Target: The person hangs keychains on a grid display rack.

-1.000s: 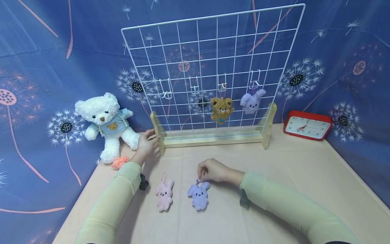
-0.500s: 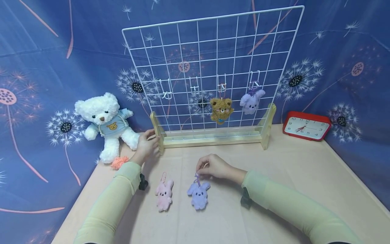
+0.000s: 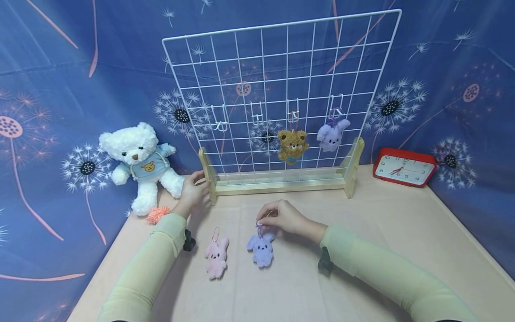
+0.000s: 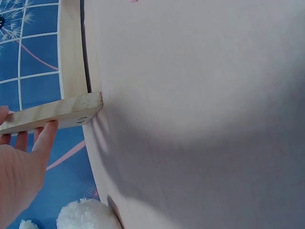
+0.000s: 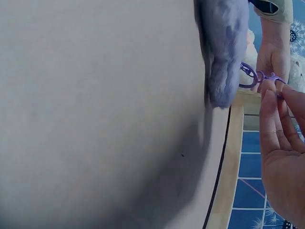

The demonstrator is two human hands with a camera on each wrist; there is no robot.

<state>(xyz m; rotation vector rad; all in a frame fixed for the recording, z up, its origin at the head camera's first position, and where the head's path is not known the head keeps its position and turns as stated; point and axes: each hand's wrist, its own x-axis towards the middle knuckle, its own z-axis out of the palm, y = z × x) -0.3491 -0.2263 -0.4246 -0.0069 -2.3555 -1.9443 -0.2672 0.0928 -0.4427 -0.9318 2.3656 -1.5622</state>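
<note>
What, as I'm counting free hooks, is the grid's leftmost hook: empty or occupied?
Empty: in the head view, nothing hangs from the leftmost hook.

A white plush bear (image 3: 130, 144) is sitting at the left rear of the table (image 3: 297, 290), wearing a light-blue top (image 3: 161, 160) with a yellow animal-face emblem. An orange yarn bundle (image 3: 158, 215) is lying just beside its foot. At the right rear, a red-framed clock (image 3: 404, 168) is presenting a white dial. A blue backdrop (image 3: 72, 98) is hanging behind, displaying dandelion prints.
</note>
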